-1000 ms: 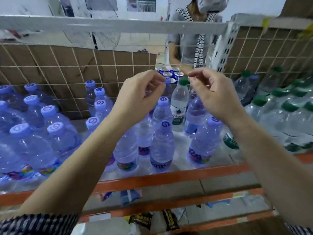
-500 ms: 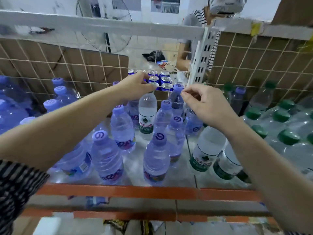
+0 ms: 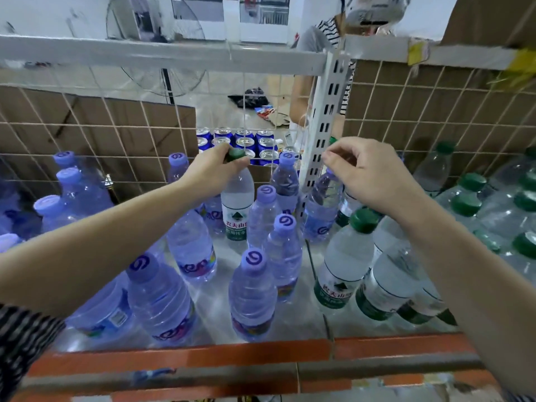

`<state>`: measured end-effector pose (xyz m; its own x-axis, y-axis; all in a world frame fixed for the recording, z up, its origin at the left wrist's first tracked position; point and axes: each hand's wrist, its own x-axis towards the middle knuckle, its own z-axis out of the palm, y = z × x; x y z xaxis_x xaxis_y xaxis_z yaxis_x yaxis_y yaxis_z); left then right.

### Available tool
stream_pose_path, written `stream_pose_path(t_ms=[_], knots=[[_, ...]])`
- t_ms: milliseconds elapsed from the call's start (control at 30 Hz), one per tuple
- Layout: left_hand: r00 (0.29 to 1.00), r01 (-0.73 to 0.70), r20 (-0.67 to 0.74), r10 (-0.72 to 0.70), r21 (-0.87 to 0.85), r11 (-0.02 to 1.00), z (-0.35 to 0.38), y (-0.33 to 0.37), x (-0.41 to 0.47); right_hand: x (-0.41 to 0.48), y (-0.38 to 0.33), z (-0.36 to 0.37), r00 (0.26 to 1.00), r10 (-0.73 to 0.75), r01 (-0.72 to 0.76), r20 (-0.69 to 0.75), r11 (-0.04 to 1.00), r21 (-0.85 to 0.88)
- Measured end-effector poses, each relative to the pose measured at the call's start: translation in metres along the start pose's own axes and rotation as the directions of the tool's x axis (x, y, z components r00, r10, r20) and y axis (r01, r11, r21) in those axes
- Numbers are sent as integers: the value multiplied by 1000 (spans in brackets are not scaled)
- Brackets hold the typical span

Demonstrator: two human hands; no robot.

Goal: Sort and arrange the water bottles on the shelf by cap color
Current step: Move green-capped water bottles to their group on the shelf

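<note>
One green-capped bottle (image 3: 237, 198) is being gripped by its green cap (image 3: 235, 154) in the left hand (image 3: 211, 172), fingers and thumb curled round the top, as water bottles are being sorted by cap colour on a shelf (image 3: 185, 359). This bottle is standing upright near the back of the left-hand section, just in front of the wire mesh (image 3: 87, 126) and hemmed in by purple-capped bottles (image 3: 252, 288). Its long axis is vertical, with the cap pointing up and the white-and-green label facing the camera. The hold at the cap is judged to be the only one being allowed by the crowd of neighbours, and one suited to a straight lift out. The right hand (image 3: 374, 175) is being held over a purple-capped bottle (image 3: 322, 207) just beside the slotted upright post (image 3: 324, 117), fingers curled, thumb and forefinger close together; whether anything is being pinched cannot be told. That bottle is also standing upright, its cap hidden behind the fingers. Other green-capped bottles (image 3: 345, 256) are being massed to the right of the post, so the stray is judged to be bound for that side. Blue cans (image 3: 243, 140) are being glimpsed through the mesh, beyond which another person (image 3: 319, 68) in a striped top is standing.
</note>
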<state>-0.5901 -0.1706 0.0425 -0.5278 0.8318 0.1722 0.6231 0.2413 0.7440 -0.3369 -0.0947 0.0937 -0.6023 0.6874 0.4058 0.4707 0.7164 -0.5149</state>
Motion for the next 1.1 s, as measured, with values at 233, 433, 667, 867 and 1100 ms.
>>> stream_pose_path(t_ms=[233, 433, 667, 867, 1100], knots=[[941, -251, -271, 202, -160, 955, -21, 33, 7, 6, 14, -33, 997, 49, -54, -64, 995, -82], [900, -395, -252, 357, -121, 911, -20, 81, 17, 17, 40, -72, 989, 129, -132, -71, 991, -27], [894, -397, -254, 370, -64, 916, 18, 123, 19, 40, 86, -96, 995, 81, -74, 57, 990, -122], [912, -361, -254, 323, -120, 925, 52, 152, 13, 61, 126, -98, 971, 21, 12, 237, 990, -138], [946, -293, -215, 243, -248, 923, 82, 147, 2, 70, 148, -67, 930, 18, -25, 368, 1000, 12]])
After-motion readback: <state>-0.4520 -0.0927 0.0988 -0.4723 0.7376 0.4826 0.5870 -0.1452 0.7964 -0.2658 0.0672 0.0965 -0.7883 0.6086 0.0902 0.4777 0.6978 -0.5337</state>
